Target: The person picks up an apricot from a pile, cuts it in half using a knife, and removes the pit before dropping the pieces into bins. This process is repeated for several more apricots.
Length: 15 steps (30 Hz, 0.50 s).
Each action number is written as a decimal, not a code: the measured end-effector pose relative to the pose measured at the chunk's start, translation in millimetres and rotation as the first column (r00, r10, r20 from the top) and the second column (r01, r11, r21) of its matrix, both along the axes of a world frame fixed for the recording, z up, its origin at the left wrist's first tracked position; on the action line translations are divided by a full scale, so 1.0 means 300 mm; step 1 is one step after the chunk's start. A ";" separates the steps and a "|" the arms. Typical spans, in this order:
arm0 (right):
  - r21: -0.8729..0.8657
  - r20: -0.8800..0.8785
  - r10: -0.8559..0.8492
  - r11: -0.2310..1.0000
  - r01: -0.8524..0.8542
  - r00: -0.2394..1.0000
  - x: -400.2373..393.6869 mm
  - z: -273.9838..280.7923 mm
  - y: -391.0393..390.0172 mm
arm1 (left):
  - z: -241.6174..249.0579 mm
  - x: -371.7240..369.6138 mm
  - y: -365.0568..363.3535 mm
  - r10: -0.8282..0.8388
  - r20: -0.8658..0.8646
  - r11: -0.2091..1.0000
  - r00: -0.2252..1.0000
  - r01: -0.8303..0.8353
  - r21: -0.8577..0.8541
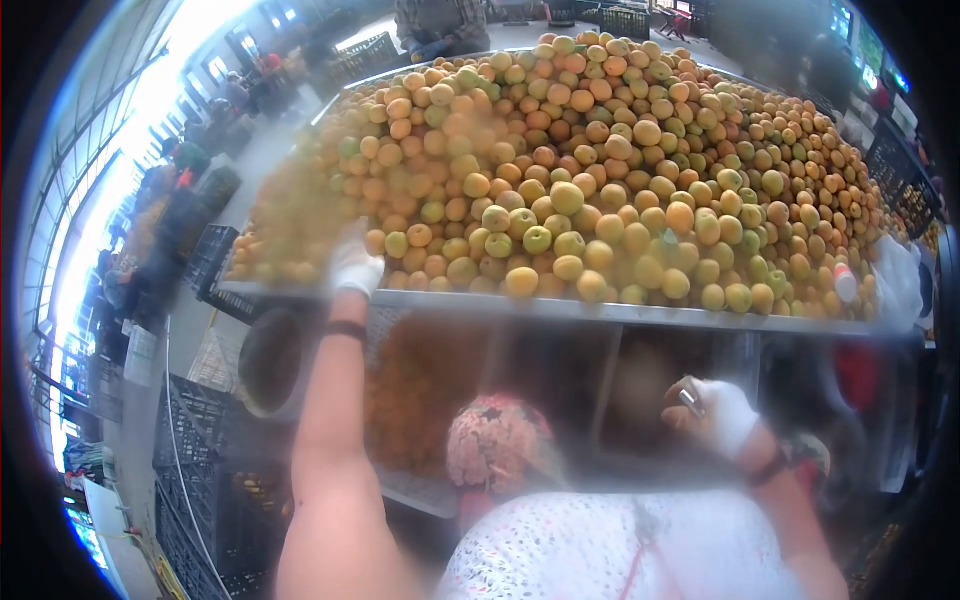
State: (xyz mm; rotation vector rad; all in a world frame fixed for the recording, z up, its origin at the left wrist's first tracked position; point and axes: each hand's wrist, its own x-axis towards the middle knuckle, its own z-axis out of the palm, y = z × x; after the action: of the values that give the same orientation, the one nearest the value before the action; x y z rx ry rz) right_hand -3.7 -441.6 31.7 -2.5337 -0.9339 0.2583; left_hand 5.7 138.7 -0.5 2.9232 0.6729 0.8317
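Note:
A big heap of apricots (570, 200), yellow, orange and green, fills the metal-edged table (560, 308). My left hand (358, 268), in a white glove, reaches over the table's near edge to the fruit at the front left. Its fingers are blurred, so their grip cannot be made out. Lower right, my right hand (722, 412) wears a white fingerless glove and is closed around a small shiny metal tool (690, 402). That hand hovers over a dark bin (655, 375) below the table edge.
Under the edge, another compartment holds orange pieces (420, 400), beside a round bucket (275, 365). Black crates (190, 450) stand at left. A plastic bag (897, 280) hangs at the right corner. Another person (440, 28) stands across the table. Haze blurs parts of the view.

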 end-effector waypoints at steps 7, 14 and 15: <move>0.052 -0.376 -0.120 0.987 0.150 0.919 0.016 -0.025 0.090 | -0.040 0.087 0.055 0.159 -0.257 0.984 0.953 -0.175 -0.042; 0.430 -0.394 -0.057 0.871 0.239 0.917 -0.005 0.043 0.115 | 0.153 -0.167 -0.334 -0.014 0.526 0.293 0.850 0.507 -0.811; 0.477 -0.390 -0.038 0.847 0.237 0.920 -0.024 0.066 0.114 | 0.175 -0.196 -0.419 -0.046 0.575 0.118 0.817 0.576 -0.809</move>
State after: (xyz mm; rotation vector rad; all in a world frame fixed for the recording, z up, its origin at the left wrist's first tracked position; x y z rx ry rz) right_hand -11.0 -407.3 51.4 -1.9487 -0.5670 0.3657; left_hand -53.1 13.2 51.9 1.4572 0.2588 0.5585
